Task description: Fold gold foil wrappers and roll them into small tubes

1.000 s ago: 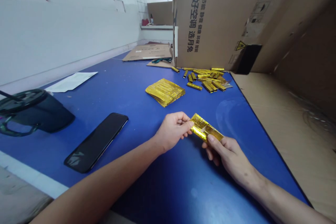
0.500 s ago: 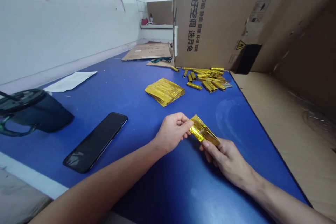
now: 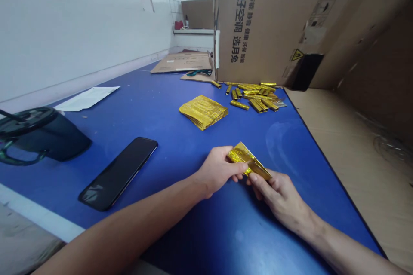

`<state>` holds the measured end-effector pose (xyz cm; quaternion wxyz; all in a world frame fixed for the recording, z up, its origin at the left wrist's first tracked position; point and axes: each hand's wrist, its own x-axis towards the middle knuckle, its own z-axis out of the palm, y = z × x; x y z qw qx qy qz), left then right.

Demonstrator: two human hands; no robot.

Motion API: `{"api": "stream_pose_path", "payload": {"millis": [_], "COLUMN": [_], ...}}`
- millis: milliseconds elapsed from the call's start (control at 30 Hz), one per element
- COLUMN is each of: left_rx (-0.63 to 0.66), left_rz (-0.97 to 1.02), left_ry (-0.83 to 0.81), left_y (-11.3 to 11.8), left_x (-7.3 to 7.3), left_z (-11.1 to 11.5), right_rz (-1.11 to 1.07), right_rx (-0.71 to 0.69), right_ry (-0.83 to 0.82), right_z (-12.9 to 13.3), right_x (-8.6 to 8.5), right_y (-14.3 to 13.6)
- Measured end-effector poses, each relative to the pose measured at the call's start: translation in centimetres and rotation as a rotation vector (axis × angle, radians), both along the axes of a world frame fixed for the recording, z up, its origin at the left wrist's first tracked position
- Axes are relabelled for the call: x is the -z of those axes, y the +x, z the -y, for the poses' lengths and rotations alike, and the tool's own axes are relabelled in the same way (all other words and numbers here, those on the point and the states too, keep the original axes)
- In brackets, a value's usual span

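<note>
Between both hands, just above the blue table (image 3: 180, 159), is a folded piece of shiny gold foil paper (image 3: 245, 160). My left hand (image 3: 221, 171) is closed on its left end, the thumb lying along the near edge. My right hand (image 3: 274, 193) pinches the right end, thumb on top and fingers underneath. Beyond the hands lies a flat stack of gold foil paper sheets (image 3: 204, 111). Farther right, several gold foil rolls (image 3: 258, 104) sit in a loose pile by the cardboard box.
A black phone (image 3: 119, 174) lies left of my left arm. Past it stand a dark lidded mug (image 3: 48, 133) with a straw and a white paper (image 3: 88, 98). A large cardboard box (image 3: 267, 21) rises behind the rolls; flat cardboard (image 3: 182, 62) lies at the far end.
My left hand has shifted its grip: the thumb has slid right and down along the foil paper's near edge, toward the right thumb. My right hand stays nearly still.
</note>
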<state>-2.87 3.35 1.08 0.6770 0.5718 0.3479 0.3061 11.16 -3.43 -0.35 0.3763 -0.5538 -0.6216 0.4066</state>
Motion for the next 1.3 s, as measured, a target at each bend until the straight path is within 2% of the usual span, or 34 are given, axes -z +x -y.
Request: {"api": "stream_pose_path", "payload": {"millis": [233, 500, 767, 1300], "left_rx": [-0.015, 0.028, -0.036, -0.105], "left_rz": [0.000, 0.015, 0.047, 0.058], "left_ry": [-0.084, -0.101, -0.056, 0.012], "left_y": [-0.19, -0.49, -0.27, -0.39], "left_x": [-0.18, -0.39, 0.05, -0.01], "left_z": [-0.49, -0.76, -0.59, -0.85], "right_rz": [-0.015, -0.017, -0.071, -0.103], "right_rx": [0.035, 0.038, 0.029, 0.065], "right_ry": [-0.030, -0.023, -0.074, -0.092], "right_z": [-0.13, -0.08, -0.12, -0.13], "right_x": [-0.03, -0.07, -0.13, 0.02], "right_y": [0.01, 0.05, -0.02, -0.03]}}
